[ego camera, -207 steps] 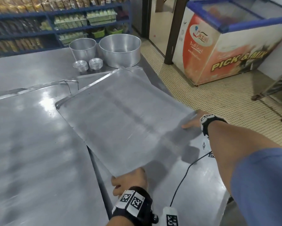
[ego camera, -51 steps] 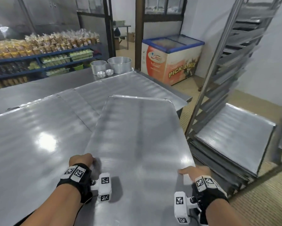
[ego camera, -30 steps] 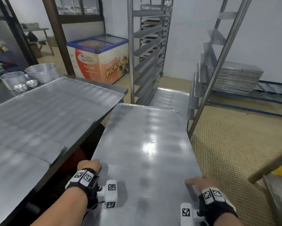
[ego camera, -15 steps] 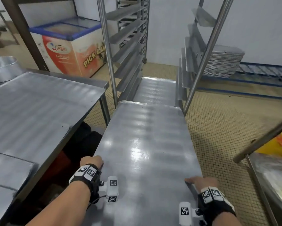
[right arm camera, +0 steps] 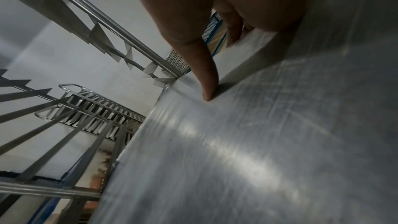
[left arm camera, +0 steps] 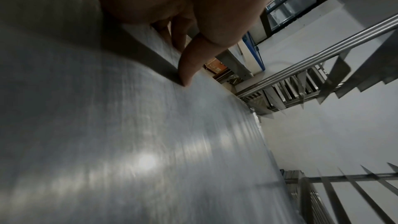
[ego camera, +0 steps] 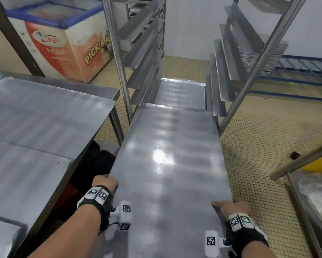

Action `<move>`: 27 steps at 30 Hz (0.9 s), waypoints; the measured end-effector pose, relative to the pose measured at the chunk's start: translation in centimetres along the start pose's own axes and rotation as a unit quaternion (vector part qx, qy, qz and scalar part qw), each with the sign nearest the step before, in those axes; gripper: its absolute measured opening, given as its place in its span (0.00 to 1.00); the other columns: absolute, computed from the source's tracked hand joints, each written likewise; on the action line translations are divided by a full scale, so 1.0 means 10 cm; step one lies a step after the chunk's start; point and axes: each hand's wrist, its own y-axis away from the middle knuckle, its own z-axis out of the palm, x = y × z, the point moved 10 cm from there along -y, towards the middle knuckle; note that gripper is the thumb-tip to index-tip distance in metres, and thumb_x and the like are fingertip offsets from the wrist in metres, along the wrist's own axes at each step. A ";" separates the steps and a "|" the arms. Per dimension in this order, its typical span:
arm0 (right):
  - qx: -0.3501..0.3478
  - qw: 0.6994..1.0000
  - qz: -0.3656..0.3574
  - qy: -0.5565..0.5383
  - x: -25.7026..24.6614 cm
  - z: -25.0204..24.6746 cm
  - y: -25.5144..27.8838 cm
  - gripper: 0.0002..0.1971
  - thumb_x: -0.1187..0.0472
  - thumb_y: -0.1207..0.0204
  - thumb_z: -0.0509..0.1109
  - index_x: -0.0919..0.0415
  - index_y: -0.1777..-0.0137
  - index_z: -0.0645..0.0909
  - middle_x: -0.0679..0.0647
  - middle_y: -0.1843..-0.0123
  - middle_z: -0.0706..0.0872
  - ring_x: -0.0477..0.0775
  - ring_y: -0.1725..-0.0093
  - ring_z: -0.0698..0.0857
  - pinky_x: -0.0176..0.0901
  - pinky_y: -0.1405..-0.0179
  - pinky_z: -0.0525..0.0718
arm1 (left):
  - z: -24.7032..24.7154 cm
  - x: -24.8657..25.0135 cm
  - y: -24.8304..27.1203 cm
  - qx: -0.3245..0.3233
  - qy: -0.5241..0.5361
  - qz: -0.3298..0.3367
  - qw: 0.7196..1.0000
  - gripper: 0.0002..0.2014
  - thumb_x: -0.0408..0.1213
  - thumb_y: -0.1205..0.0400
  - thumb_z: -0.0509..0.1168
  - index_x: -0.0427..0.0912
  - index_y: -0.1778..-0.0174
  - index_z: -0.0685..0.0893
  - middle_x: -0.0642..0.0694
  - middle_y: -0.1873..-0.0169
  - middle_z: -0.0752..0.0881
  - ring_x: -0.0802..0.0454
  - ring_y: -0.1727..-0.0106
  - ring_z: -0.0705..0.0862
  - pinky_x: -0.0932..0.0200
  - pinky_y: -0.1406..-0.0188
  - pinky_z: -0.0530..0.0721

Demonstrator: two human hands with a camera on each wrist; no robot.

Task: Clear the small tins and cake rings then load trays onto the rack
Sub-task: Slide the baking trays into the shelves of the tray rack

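I carry a large flat metal tray (ego camera: 171,164) level in front of me, long side pointing ahead. My left hand (ego camera: 105,181) grips its left edge near the back, thumb on top and fingers under, as the left wrist view shows on the tray (left arm camera: 129,142). My right hand (ego camera: 231,204) grips the right edge the same way, thumb pressed on the tray (right arm camera: 258,142). The tray's far end sits between the two front posts of the tall steel rack (ego camera: 119,62), just above another tray (ego camera: 180,92) lying low in the rack. No tins or cake rings are in view.
The steel worktable (ego camera: 35,118) runs along my left. A red and white chest freezer (ego camera: 63,47) stands behind it. A stack of trays (ego camera: 264,58) rests on a blue floor shelf at the back right. A second rack's rail (ego camera: 301,161) crosses at right.
I have turned from the worktable toward the rack with the tray in both hands. Over the last second the tray's far end has moved closer, reaching the rack's front posts.
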 end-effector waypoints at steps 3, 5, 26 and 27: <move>0.023 1.000 0.016 0.008 0.03 0.12 -0.22 0.32 0.82 0.31 0.75 0.75 0.26 0.72 0.64 0.54 0.86 0.50 0.71 0.76 0.34 0.85 0.74 | -0.02 0.10 -0.23 -0.013 0.012 0.007 1.000 0.13 0.24 0.24 0.73 0.31 0.43 0.90 0.33 0.48 0.90 0.37 0.46 0.88 0.52 0.46 0.86; 0.033 0.999 0.033 0.001 0.08 0.20 -0.43 0.36 0.81 0.34 0.77 0.72 0.25 0.72 0.66 0.51 0.86 0.51 0.71 0.78 0.37 0.75 0.77 | -0.03 0.18 -0.33 -0.026 -0.002 0.014 1.000 0.19 0.27 0.27 0.78 0.34 0.40 0.89 0.35 0.47 0.90 0.37 0.44 0.88 0.49 0.42 0.86; 0.113 0.991 0.067 -0.031 -0.56 0.70 -2.00 0.37 0.74 0.41 0.85 0.66 0.30 0.78 0.68 0.41 0.87 0.61 0.52 0.84 0.47 0.48 0.81 | 0.78 1.03 -1.30 0.021 0.054 -0.017 0.998 0.22 0.27 0.33 0.80 0.42 0.42 0.90 0.41 0.52 0.92 0.41 0.51 0.89 0.46 0.38 0.86; 0.113 0.992 0.056 0.007 -0.63 0.72 -2.08 0.36 0.74 0.41 0.85 0.66 0.30 0.78 0.68 0.41 0.87 0.62 0.50 0.83 0.48 0.46 0.81 | 0.82 1.09 -1.36 0.021 0.054 -0.015 0.998 0.23 0.28 0.32 0.79 0.42 0.41 0.90 0.41 0.52 0.92 0.41 0.50 0.89 0.47 0.38 0.86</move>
